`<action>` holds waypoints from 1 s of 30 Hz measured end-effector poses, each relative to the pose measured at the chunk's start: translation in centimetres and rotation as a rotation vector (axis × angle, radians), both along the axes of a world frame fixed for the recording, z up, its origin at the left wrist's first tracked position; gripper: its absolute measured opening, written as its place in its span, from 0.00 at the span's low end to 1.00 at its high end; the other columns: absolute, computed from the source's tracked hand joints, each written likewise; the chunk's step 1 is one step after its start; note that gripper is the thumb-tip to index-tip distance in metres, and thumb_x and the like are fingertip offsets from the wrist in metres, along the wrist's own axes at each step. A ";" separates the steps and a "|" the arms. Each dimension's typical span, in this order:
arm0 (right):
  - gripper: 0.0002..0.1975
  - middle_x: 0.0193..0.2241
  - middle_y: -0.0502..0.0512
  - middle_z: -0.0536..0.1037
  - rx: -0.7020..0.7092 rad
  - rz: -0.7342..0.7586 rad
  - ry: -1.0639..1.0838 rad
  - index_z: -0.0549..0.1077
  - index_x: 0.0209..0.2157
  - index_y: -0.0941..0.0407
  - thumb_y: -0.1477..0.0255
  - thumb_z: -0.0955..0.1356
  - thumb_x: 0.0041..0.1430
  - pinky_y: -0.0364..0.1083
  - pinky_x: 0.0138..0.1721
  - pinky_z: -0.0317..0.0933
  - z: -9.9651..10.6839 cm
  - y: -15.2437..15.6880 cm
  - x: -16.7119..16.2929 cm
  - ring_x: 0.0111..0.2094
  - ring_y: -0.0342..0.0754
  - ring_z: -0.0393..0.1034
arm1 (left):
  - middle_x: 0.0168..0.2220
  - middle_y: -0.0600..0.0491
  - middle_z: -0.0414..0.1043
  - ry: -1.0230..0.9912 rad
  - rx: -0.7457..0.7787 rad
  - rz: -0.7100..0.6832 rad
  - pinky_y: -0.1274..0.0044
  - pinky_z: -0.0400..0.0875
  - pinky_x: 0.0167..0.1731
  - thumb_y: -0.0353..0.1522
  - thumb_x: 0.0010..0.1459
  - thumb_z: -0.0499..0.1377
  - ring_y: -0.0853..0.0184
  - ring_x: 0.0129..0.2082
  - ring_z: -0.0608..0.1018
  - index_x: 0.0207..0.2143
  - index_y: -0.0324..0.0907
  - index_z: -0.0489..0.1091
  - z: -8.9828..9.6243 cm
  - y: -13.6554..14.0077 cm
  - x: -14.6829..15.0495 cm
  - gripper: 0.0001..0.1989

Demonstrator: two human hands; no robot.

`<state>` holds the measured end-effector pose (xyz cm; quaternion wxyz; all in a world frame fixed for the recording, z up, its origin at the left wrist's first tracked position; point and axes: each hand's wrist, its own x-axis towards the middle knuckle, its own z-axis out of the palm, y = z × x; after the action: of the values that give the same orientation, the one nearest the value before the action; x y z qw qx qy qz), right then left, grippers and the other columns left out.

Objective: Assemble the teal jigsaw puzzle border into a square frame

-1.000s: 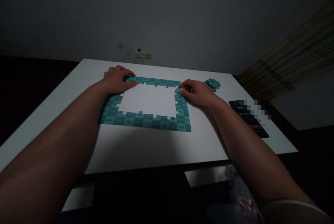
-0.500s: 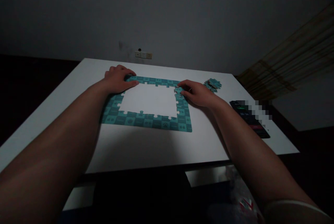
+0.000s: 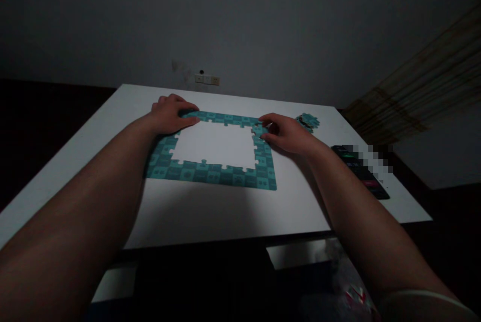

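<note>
A teal checkered jigsaw border (image 3: 221, 176) lies flat on the white table, its middle showing bare table. My left hand (image 3: 168, 114) rests at its far left corner, thumb on the inner edge and index finger along the outer edge, holding the border between them. Over the far right corner, my right hand (image 3: 285, 133) has thumb and index finger apart, touching or just above the teal pieces there. Small dark gaps show by those fingertips. Its other fingers are curled and partly hidden. Behind this hand sits a pile of loose puzzle pieces (image 3: 308, 121).
A dark phone (image 3: 356, 172) with its screen lit lies at the right side of the white table (image 3: 210, 217). A wall with a socket panel (image 3: 207, 79) stands beyond the far edge. At right hangs a stringy curtain (image 3: 391, 96).
My right thumb and index finger have spread a little wider, and that hand has shifted slightly to the right. The left hand and the border have hardly moved.
</note>
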<state>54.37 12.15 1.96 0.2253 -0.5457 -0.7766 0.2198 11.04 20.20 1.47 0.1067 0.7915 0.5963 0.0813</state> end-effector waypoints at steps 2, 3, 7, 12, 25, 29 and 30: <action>0.25 0.57 0.62 0.95 0.003 0.001 -0.003 0.90 0.67 0.48 0.71 0.82 0.70 0.62 0.57 0.85 0.1 0.0 0.0 0.45 0.61 0.87 | 0.84 0.43 0.76 0.002 0.007 -0.003 0.40 0.67 0.84 0.71 0.70 0.66 0.25 0.84 0.73 0.82 0.62 0.84 0.0 0.0 0.0 0.47; 0.24 0.57 0.62 0.95 0.007 0.002 -0.002 0.91 0.66 0.47 0.71 0.83 0.70 0.62 0.57 0.85 0.1 0.0 0.0 0.46 0.62 0.87 | 0.84 0.43 0.76 -0.003 0.009 -0.005 0.40 0.67 0.84 0.71 0.70 0.66 0.25 0.84 0.72 0.81 0.62 0.84 -0.1 0.1 -0.1 0.47; 0.22 0.56 0.61 0.95 0.010 0.006 0.019 0.92 0.63 0.45 0.66 0.84 0.69 0.64 0.59 0.85 -0.1 0.1 0.1 0.48 0.64 0.88 | 0.83 0.44 0.78 -0.034 0.009 -0.025 0.39 0.66 0.85 0.72 0.69 0.66 0.25 0.83 0.73 0.80 0.63 0.86 -0.3 0.4 -0.2 0.46; 0.23 0.56 0.63 0.96 0.002 0.015 0.033 0.92 0.62 0.48 0.62 0.84 0.68 0.64 0.60 0.85 -0.5 0.3 0.4 0.47 0.63 0.87 | 0.81 0.44 0.78 -0.051 0.007 -0.034 0.40 0.64 0.86 0.74 0.68 0.65 0.26 0.84 0.73 0.79 0.63 0.87 -0.4 0.4 -0.2 0.48; 0.22 0.51 0.63 0.94 -0.004 -0.001 -0.047 0.94 0.62 0.44 0.51 0.84 0.73 0.69 0.57 0.86 -0.3 0.2 0.8 0.48 0.68 0.87 | 0.81 0.44 0.77 -0.051 -0.015 -0.064 0.41 0.64 0.87 0.69 0.72 0.65 0.30 0.84 0.73 0.80 0.65 0.86 0.0 0.2 -0.1 0.43; 0.18 0.53 0.64 0.92 0.039 0.026 -0.109 0.94 0.60 0.45 0.55 0.81 0.75 0.69 0.60 0.84 0.1 -0.1 0.7 0.48 0.68 0.86 | 0.83 0.45 0.77 -0.019 -0.018 -0.091 0.43 0.66 0.87 0.64 0.73 0.66 0.32 0.82 0.75 0.80 0.65 0.86 0.1 0.2 0.0 0.40; 0.17 0.54 0.65 0.91 0.051 0.044 -0.127 0.94 0.60 0.46 0.57 0.81 0.76 0.69 0.61 0.83 0.2 -0.1 0.6 0.49 0.67 0.86 | 0.83 0.45 0.77 -0.018 -0.022 -0.099 0.44 0.65 0.87 0.64 0.74 0.65 0.33 0.83 0.75 0.81 0.64 0.85 0.1 0.2 -0.1 0.40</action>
<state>55.01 12.01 2.18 0.1843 -0.5356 -0.8065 0.1697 10.99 20.42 1.61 0.1246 0.8179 0.5564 0.0768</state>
